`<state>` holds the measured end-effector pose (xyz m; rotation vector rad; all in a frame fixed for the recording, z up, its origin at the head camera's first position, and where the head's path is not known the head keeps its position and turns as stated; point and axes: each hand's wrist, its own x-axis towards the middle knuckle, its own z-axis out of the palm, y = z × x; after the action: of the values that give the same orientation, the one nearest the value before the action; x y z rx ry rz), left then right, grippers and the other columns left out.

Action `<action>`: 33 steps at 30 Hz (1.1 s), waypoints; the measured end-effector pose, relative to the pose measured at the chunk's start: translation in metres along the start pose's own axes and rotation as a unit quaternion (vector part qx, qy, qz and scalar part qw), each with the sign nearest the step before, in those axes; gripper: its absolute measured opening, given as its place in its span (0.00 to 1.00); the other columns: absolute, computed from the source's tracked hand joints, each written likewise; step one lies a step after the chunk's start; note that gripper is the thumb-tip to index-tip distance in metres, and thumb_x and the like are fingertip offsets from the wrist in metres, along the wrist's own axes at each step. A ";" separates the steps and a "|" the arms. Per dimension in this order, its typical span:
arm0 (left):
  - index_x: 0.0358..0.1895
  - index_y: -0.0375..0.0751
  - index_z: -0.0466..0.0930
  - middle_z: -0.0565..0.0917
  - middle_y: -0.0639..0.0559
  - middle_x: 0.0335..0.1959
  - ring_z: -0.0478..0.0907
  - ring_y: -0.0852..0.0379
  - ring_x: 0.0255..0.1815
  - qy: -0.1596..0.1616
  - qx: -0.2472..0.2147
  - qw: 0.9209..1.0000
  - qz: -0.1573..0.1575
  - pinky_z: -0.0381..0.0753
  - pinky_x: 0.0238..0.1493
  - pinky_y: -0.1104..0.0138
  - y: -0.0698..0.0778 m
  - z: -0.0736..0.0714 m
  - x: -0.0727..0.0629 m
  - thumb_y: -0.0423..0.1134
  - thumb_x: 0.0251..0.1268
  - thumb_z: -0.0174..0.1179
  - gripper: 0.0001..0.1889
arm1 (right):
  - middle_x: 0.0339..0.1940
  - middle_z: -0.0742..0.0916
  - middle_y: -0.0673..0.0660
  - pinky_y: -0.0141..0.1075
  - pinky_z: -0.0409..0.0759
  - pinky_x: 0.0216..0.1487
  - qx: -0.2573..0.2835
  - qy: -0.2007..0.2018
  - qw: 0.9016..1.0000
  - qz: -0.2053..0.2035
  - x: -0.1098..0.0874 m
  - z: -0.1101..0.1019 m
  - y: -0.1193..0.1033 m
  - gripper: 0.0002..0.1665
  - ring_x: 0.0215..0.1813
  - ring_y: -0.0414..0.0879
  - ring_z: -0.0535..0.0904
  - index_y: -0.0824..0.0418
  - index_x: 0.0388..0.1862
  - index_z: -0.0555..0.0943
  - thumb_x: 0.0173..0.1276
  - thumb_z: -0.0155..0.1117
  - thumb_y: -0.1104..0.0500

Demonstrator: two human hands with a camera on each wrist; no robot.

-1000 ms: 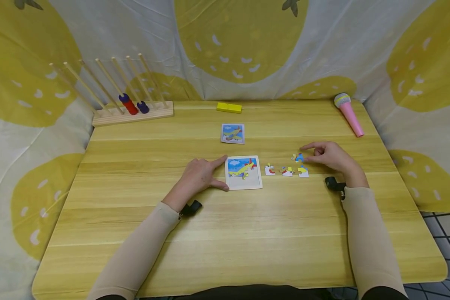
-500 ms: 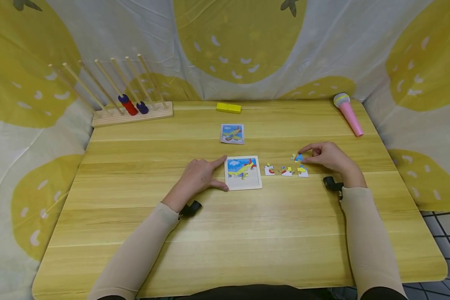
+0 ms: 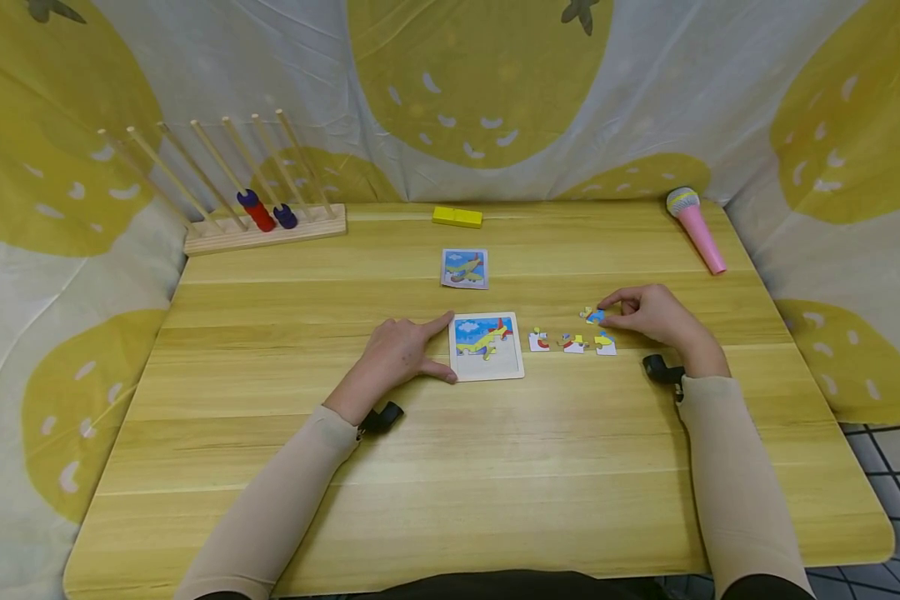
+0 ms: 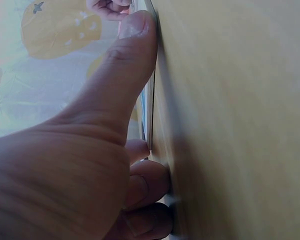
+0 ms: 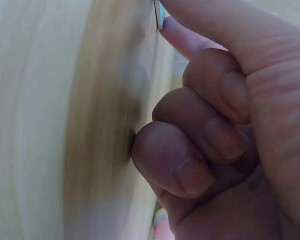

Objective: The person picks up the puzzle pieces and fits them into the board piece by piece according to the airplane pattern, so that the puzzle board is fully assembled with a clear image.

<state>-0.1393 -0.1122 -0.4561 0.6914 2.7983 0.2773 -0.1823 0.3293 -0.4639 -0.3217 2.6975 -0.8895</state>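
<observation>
A jigsaw puzzle board (image 3: 487,372) with a white border lies in the middle of the table, its upper part filled with a yellow airplane against blue sky. My left hand (image 3: 395,358) reaches to its left side, index finger at the upper corner and thumb at the lower one, both stretched out. To the right, my right hand (image 3: 656,315) pinches a blue and yellow puzzle piece (image 3: 592,316) between thumb and index finger; only the piece's edge (image 5: 159,15) shows in the right wrist view, where the other fingers are curled. Three loose puzzle pieces (image 3: 573,343) lie in a row beside the board.
Behind the board lies an airplane picture card (image 3: 465,268), and farther back a yellow block (image 3: 457,217). A wooden peg rack (image 3: 266,237) with red and dark blue beads stands back left. A pink toy microphone (image 3: 697,231) rests back right, near the curtain (image 3: 487,185).
The right thumb and index finger have closed on the blue and yellow piece, which has turned and shifted slightly left. The left hand and the board have stayed in place.
</observation>
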 end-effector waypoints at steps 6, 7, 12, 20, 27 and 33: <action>0.83 0.57 0.66 0.69 0.54 0.15 0.56 0.57 0.21 0.007 0.002 1.000 0.003 0.58 0.28 0.63 -0.001 0.001 0.000 0.77 0.45 0.73 0.59 | 0.23 0.75 0.50 0.34 0.67 0.33 -0.002 -0.001 1.000 0.002 0.001 0.001 -0.002 0.19 0.25 0.39 0.65 0.58 0.50 0.90 0.70 0.76 0.47; 0.83 0.57 0.66 0.69 0.54 0.15 0.56 0.57 0.21 0.008 0.002 1.000 0.004 0.58 0.28 0.63 -0.001 0.001 0.000 0.77 0.45 0.73 0.59 | 0.23 0.75 0.50 0.34 0.67 0.33 -0.002 -0.002 1.000 0.002 0.001 0.001 -0.002 0.18 0.25 0.39 0.65 0.58 0.50 0.90 0.71 0.75 0.47; 0.83 0.57 0.66 0.70 0.53 0.15 0.57 0.57 0.21 0.008 0.002 1.000 0.005 0.58 0.29 0.63 -0.001 0.001 0.000 0.77 0.46 0.73 0.58 | 0.22 0.74 0.49 0.34 0.66 0.31 0.000 -0.005 1.000 -0.015 0.002 0.007 -0.014 0.17 0.24 0.38 0.63 0.57 0.50 0.90 0.72 0.74 0.47; 0.83 0.56 0.66 0.73 0.51 0.15 0.58 0.56 0.20 0.009 0.004 1.000 0.007 0.59 0.28 0.63 0.000 0.001 -0.001 0.77 0.46 0.73 0.59 | 0.19 0.72 0.46 0.33 0.68 0.33 -0.014 -0.056 0.995 -0.085 0.007 0.038 -0.075 0.15 0.22 0.37 0.63 0.57 0.53 0.89 0.71 0.75 0.53; 0.83 0.56 0.66 0.73 0.51 0.15 0.59 0.56 0.20 0.010 0.006 1.000 0.008 0.59 0.28 0.64 -0.001 0.001 0.000 0.77 0.46 0.73 0.59 | 0.20 0.75 0.45 0.32 0.69 0.33 -0.039 -0.054 0.985 -0.160 0.009 0.066 -0.108 0.14 0.24 0.37 0.66 0.56 0.51 0.90 0.70 0.76 0.53; 0.83 0.57 0.66 0.73 0.51 0.15 0.60 0.56 0.21 0.010 0.008 1.000 0.006 0.61 0.28 0.64 -0.001 0.001 0.000 0.77 0.45 0.73 0.59 | 0.20 0.76 0.44 0.30 0.67 0.30 -0.056 -0.046 0.980 -0.183 0.011 0.078 -0.116 0.14 0.23 0.35 0.67 0.57 0.50 0.90 0.69 0.78 0.53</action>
<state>-0.1390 -0.1130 -0.4570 0.7126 2.8194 0.2651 -0.1531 0.1922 -0.4553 -0.8843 2.6495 -0.7919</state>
